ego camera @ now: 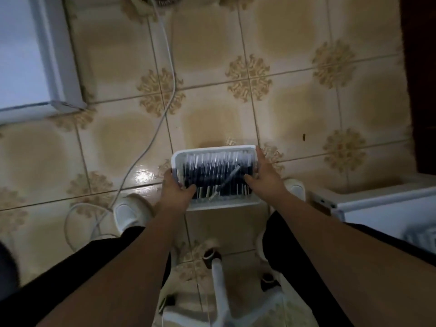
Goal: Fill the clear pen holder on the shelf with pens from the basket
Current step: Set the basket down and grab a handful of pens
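A white rectangular basket (213,148) is held over the tiled floor between both hands. It is packed with several dark pens (207,171) with clear caps lying side by side, and one pen lies slanted across the top. My left hand (175,187) grips the basket's left edge, thumb inside over the pens. My right hand (265,172) grips the right edge, fingers along the outer wall and thumb inside. The clear pen holder and the shelf are out of view.
A white cable (165,67) runs down the floor to a loop at left. A white cabinet corner (59,100) stands upper left, a white unit (377,204) at right. White stool legs (219,291) sit below, between my feet in white slippers (128,211).
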Action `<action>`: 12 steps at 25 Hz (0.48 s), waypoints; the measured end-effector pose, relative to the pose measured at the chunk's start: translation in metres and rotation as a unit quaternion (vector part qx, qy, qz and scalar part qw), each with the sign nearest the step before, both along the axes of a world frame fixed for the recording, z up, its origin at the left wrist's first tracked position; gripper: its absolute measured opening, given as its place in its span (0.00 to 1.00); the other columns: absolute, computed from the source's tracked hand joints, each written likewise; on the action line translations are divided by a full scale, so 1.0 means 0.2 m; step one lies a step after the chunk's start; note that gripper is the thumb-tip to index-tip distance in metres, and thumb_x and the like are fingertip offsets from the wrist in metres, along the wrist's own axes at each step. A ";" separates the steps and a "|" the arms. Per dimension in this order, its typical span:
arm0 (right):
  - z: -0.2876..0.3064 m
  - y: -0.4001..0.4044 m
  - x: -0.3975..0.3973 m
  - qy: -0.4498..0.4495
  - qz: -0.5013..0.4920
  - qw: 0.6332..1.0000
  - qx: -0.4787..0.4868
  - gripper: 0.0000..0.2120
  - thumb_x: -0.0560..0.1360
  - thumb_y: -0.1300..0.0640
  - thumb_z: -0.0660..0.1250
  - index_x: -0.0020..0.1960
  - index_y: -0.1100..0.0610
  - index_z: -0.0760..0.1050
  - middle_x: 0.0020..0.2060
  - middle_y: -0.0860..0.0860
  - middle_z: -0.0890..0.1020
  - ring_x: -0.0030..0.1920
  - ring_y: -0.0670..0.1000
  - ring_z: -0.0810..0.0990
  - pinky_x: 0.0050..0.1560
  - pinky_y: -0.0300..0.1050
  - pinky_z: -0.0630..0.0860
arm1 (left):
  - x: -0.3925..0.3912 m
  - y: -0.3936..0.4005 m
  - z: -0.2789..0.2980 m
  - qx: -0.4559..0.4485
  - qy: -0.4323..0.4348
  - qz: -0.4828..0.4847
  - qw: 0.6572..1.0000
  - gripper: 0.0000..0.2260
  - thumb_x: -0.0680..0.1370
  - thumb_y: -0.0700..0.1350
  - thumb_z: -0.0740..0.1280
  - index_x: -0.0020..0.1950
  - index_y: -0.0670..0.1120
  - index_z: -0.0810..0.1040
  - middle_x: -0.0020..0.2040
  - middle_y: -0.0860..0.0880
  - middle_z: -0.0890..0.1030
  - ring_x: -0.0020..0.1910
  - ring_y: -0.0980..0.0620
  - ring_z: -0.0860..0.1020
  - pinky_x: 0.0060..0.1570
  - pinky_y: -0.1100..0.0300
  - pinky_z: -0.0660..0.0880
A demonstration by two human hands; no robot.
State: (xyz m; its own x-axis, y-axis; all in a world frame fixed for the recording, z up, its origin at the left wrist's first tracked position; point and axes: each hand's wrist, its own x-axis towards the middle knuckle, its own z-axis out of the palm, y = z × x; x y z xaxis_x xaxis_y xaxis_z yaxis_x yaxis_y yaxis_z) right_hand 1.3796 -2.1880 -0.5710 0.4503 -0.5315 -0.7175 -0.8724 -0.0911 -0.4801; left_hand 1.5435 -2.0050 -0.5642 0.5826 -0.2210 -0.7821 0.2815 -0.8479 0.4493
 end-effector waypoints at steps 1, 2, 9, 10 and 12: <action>-0.09 0.01 0.00 -0.004 -0.005 1.000 0.000 0.44 0.76 0.53 0.69 0.80 0.42 0.43 0.59 0.57 0.79 0.49 0.57 0.83 0.48 0.52 0.81 | -0.03 0.00 -0.09 -0.007 0.005 0.015 1.000 0.25 0.74 0.35 0.71 0.68 0.42 0.64 0.55 0.41 0.80 0.49 0.44 0.81 0.43 0.58 0.77; -0.15 0.03 -0.01 -0.012 -0.014 1.000 0.000 0.44 0.75 0.53 0.69 0.80 0.41 0.43 0.58 0.57 0.78 0.47 0.56 0.83 0.48 0.53 0.82 | -0.05 0.01 -0.14 -0.008 0.005 0.027 1.000 0.23 0.75 0.34 0.71 0.66 0.42 0.65 0.55 0.41 0.80 0.50 0.44 0.81 0.42 0.59 0.77; -0.13 0.05 0.00 -0.004 -0.024 1.000 -0.012 0.40 0.74 0.51 0.67 0.80 0.47 0.49 0.59 0.61 0.78 0.51 0.59 0.83 0.49 0.49 0.80 | -0.13 0.07 -0.14 0.038 -0.080 -0.023 0.996 0.23 0.72 0.43 0.72 0.65 0.43 0.70 0.58 0.39 0.77 0.58 0.37 0.77 0.56 0.46 0.77; -0.08 0.05 0.03 0.023 -0.021 0.999 -0.042 0.38 0.76 0.52 0.66 0.80 0.51 0.50 0.65 0.62 0.74 0.58 0.61 0.80 0.54 0.50 0.78 | -0.13 0.06 -0.09 0.065 -0.114 -0.051 0.990 0.26 0.72 0.44 0.72 0.68 0.41 0.69 0.62 0.37 0.74 0.62 0.35 0.73 0.59 0.46 0.75; 0.01 0.09 0.06 0.052 -0.033 0.993 -0.103 0.32 0.79 0.54 0.64 0.79 0.57 0.56 0.69 0.63 0.68 0.63 0.64 0.75 0.59 0.52 0.74 | -0.16 0.03 0.00 0.058 -0.158 -0.067 0.983 0.26 0.74 0.41 0.70 0.70 0.38 0.68 0.64 0.36 0.71 0.61 0.36 0.73 0.58 0.47 0.72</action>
